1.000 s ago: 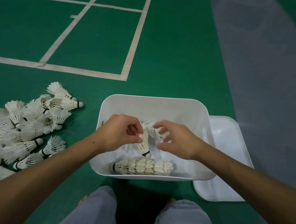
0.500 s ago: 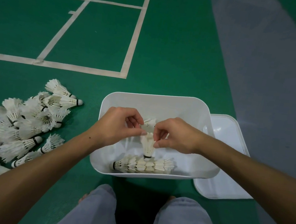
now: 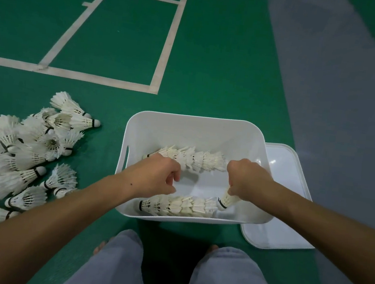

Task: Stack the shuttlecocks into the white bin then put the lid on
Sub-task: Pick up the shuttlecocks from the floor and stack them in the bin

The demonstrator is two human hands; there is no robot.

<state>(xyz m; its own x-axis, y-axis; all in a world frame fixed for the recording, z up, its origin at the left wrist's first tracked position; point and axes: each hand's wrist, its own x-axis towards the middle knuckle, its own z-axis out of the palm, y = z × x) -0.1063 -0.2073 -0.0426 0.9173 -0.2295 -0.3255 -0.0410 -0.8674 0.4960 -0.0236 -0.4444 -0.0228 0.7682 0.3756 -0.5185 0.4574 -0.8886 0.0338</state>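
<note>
White bin [image 3: 197, 129], white lid [image 3: 294, 176]. Shuttlecocks [image 3: 30, 148]: white feathers, black band by each cork. Floor [image 3: 214, 52] green with pale court lines [image 3: 170, 36]; grey strip [image 3: 349, 89] at right. Trousers [image 3: 225, 280] grey-blue.

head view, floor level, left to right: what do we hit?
Loose shuttlecock pile → white bin, where the left hand then the right hand reach in → lid lying flat beside the bin → grey floor strip.
</note>
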